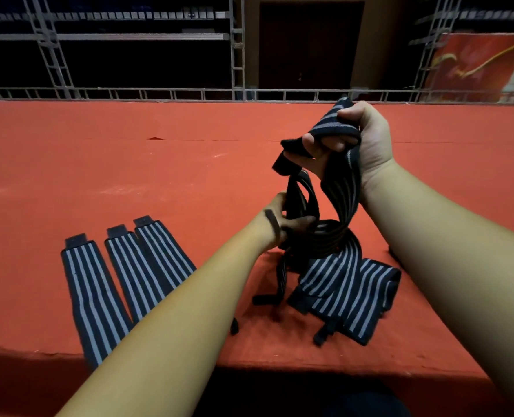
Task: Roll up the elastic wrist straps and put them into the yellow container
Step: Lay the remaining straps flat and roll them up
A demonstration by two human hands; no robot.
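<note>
Leftmost, three flat straps (129,275) lie side by side on the red bench (69,164), unrolled, with their dark tabs pointing away. The outermost one's near end drops over the front edge.

Centre: left grip (280,221) sits low, just above the bench, fingers curled round the lower run of a lifted strap (341,188). Several dark strands twist together there, and I cannot tell whether they are one strap or two.

Right grip (355,139) is raised and closed round the upper end of the same strap, thumb on top.

Below both, right of centre, a loose heap of straps (349,290) lies overlapping on the bench. The yellow container is not in view.

Handling estimate: woven elastic, so light, limp and stretchy, with no stiffness to keep a shape. It will likely spring open if released mid-roll. The tab ends may snag neighbouring straps. Best hold is probably at the plain end, pinched flat across the width, rolling toward the tab under slight tension.
</note>
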